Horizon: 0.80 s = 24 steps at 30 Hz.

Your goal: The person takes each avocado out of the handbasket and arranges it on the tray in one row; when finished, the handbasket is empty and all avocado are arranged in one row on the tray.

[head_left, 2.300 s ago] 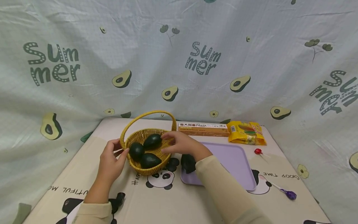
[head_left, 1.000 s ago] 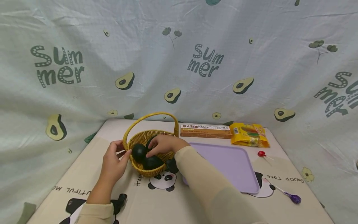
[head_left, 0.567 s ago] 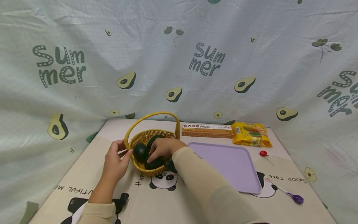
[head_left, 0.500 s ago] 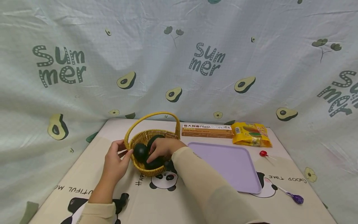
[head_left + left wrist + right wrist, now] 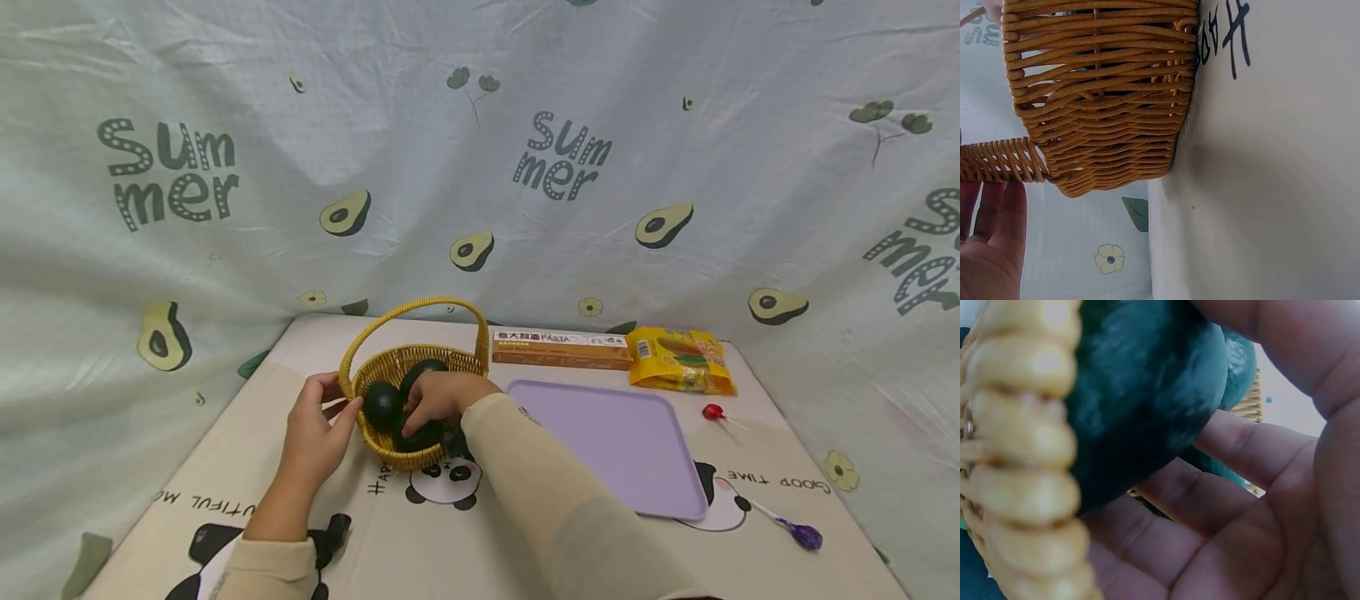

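A yellow woven basket (image 5: 397,458) with a tall arched handle stands left of centre, holding dark green avocados. My left hand (image 5: 315,437) pinches the foot of the handle on the basket's left side; the left wrist view shows fingers (image 5: 1004,219) against the woven handle (image 5: 997,161). My right hand (image 5: 444,396) reaches inside and grips the near avocado (image 5: 420,437), thumb on top. Close up in the right wrist view, curled fingers (image 5: 1179,494) lie round that glossy avocado (image 5: 1141,394). Another avocado (image 5: 382,406) sits at the left, and one more avocado (image 5: 422,371) behind, partly covered by the hand.
Right of the basket lies a flat lilac tray (image 5: 615,442), partly under the right sleeve (image 5: 555,492). Behind it are a pasta box (image 5: 562,350) and a yellow snack bag (image 5: 681,360). A red lollipop (image 5: 712,412) and a purple lollipop (image 5: 804,535) lie farther right.
From over the basket's right side, my right hand has moved left and down inside, and its fingers have closed on the near avocado. My left hand keeps its hold on the handle.
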{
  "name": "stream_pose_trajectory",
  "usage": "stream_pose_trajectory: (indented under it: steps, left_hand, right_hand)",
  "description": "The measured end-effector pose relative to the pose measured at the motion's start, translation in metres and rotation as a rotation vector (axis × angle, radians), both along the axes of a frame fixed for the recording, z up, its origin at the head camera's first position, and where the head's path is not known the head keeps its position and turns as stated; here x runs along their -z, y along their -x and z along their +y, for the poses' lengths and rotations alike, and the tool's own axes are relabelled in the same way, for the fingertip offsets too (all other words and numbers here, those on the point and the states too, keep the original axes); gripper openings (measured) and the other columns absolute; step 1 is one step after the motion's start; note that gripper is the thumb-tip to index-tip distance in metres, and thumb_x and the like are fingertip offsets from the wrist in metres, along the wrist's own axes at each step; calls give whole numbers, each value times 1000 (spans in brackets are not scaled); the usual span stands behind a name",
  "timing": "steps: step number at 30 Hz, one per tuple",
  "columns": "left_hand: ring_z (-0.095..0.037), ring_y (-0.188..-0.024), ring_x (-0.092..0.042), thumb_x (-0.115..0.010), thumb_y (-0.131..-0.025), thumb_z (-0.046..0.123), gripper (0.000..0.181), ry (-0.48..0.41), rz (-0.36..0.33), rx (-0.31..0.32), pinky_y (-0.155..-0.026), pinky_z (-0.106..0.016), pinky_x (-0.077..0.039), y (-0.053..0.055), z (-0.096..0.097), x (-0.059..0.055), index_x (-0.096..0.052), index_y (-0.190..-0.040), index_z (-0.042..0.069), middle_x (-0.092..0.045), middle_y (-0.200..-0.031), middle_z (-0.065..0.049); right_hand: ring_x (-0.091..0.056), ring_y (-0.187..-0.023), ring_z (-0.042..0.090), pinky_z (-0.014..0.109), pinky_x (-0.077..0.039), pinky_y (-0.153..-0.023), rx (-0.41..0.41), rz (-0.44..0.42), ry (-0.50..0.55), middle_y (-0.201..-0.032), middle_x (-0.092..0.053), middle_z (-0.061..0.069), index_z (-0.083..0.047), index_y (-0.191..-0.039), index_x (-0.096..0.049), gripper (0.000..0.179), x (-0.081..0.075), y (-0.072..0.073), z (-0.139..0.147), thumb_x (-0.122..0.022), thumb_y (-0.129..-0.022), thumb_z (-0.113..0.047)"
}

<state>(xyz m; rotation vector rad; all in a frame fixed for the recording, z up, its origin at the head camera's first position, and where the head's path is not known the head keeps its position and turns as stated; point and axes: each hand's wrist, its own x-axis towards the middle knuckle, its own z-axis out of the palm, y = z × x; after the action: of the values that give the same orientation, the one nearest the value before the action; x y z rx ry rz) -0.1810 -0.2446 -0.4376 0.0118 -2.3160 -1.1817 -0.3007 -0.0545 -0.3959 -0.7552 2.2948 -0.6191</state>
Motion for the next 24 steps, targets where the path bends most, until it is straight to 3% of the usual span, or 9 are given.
stream_pose_trajectory:
  steps: [11,18,24]
  left_hand:
    - [-35,-119,-63,-69,-97,4,45,-6,-3,3,-102,-53,-55,1,0,0,-47,-136,1,-60,-124,-18]
    - [-35,-120,-63,-68,-98,6,44,-9,-8,12,-104,-55,-54,3,-1,-2,-46,-137,2,-60,-125,-17]
    - [-34,-119,-63,-68,-97,4,44,-17,-8,12,-103,-54,-54,2,-1,-1,-47,-136,2,-60,-124,-18]
  right_hand:
    - [-66,-99,15,35,-64,-72,-51,42,-4,-127,-63,-3,-22,-132,-66,52,-8,3,7,-82,-86,-41]
    - [-56,-116,12,32,-52,-103,-149,210,86,-134,-62,-3,-21,-135,-64,51,-13,7,14,-76,-90,-42]
    - [-55,-122,13,34,-50,-107,-139,194,189,-134,-59,-4,-25,-136,-59,51,-13,5,21,-76,-91,-41]
